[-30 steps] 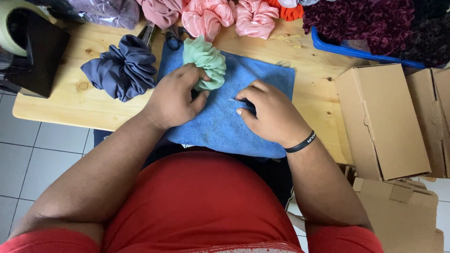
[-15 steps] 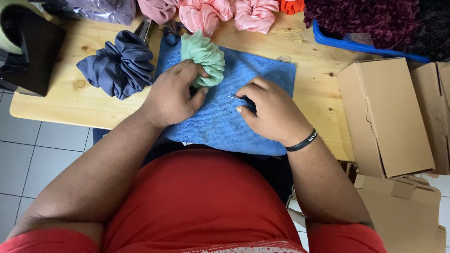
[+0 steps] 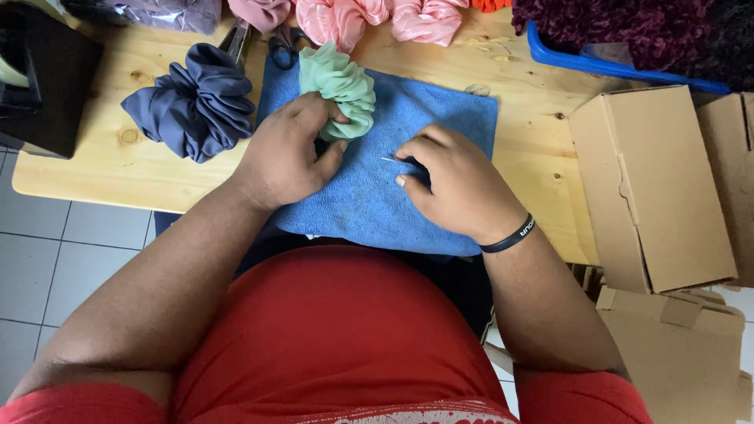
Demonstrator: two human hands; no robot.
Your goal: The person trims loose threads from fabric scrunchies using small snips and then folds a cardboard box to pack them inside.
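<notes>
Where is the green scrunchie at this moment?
In the head view, the green scrunchie lies at the far left edge of the blue cloth, gripped by the left hand, right of the navy scrunchie.

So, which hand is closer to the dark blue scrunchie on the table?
Left. The left hand grips the green scrunchie, just right of the dark blue scrunchie. The right hand lies farther right on the blue cloth, pinching a needle.

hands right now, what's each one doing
Left hand: closed on the green scrunchie.
Right hand: pinching a needle over the blue cloth.
</notes>
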